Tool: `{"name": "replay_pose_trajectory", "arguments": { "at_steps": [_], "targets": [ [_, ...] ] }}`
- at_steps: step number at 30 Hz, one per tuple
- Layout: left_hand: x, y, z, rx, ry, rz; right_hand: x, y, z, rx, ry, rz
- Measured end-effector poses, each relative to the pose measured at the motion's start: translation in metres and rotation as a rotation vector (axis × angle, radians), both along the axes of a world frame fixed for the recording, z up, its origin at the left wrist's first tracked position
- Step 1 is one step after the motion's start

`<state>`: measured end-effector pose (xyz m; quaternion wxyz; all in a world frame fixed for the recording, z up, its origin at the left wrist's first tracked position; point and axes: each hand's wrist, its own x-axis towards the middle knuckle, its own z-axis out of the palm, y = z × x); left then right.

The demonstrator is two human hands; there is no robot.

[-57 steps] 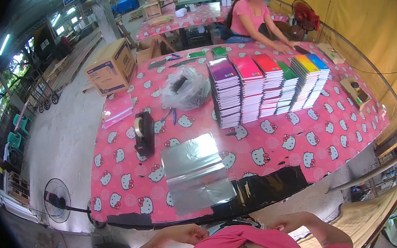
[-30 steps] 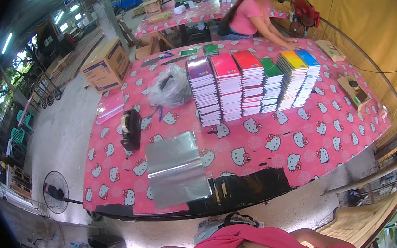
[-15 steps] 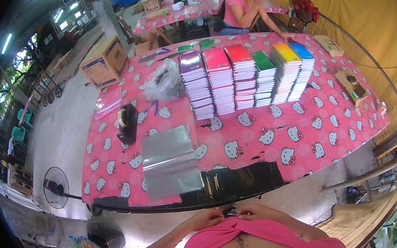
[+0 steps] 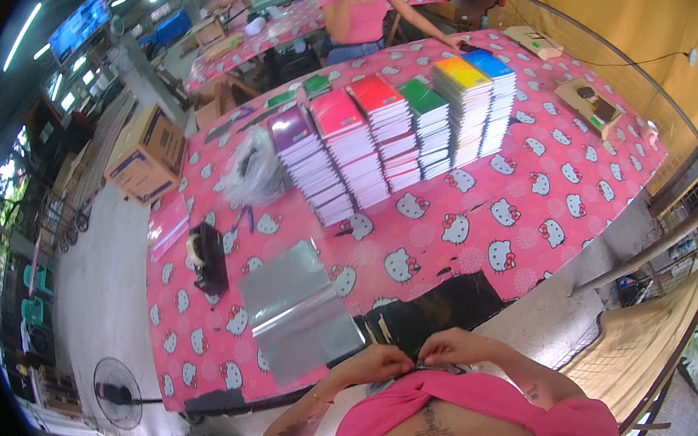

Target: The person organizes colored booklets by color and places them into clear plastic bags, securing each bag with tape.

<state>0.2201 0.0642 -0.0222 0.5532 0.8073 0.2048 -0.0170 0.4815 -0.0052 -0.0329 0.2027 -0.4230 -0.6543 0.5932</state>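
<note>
At bottom centre, the left hand (image 4: 388,360) and right hand (image 4: 453,346) curl by the pink top (image 4: 418,387); whether either grip clamps it, I cannot tell. Lower left of centre, plastic sheets (image 4: 300,315) lie untouched; upper centre, notebooks (image 4: 395,132) already stand stacked.

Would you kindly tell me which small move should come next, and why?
Perhaps reach the left hand toward the clear plastic sheets: they lie flat by the near edge of the table, closer to that hand than to the right hand.
</note>
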Motion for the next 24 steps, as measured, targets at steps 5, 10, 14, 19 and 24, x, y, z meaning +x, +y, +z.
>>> {"name": "replay_pose_trajectory", "arguments": {
  "at_steps": [5, 10, 14, 19, 24],
  "targets": [
    [0.089, 0.092, 0.06, 0.592, -0.092, 0.281, 0.092, 0.091, 0.055, 0.532, -0.269, -0.454],
    [0.255, 0.189, 0.139, 1.068, -0.49, 0.448, 0.213, 0.24, 0.136, 1.174, -0.525, -0.702],
    [0.353, 0.271, 0.155, 1.434, -0.426, 0.727, 0.283, 0.339, 0.159, 1.267, -0.813, -0.804],
    [0.369, 0.315, 0.143, 1.543, -0.221, 0.665, 0.316, 0.368, 0.164, 1.33, -1.081, -0.572],
    [0.334, 0.252, 0.162, 1.313, -0.537, 0.946, 0.338, 0.293, 0.172, 1.37, -0.434, -0.833]
  ]
}}
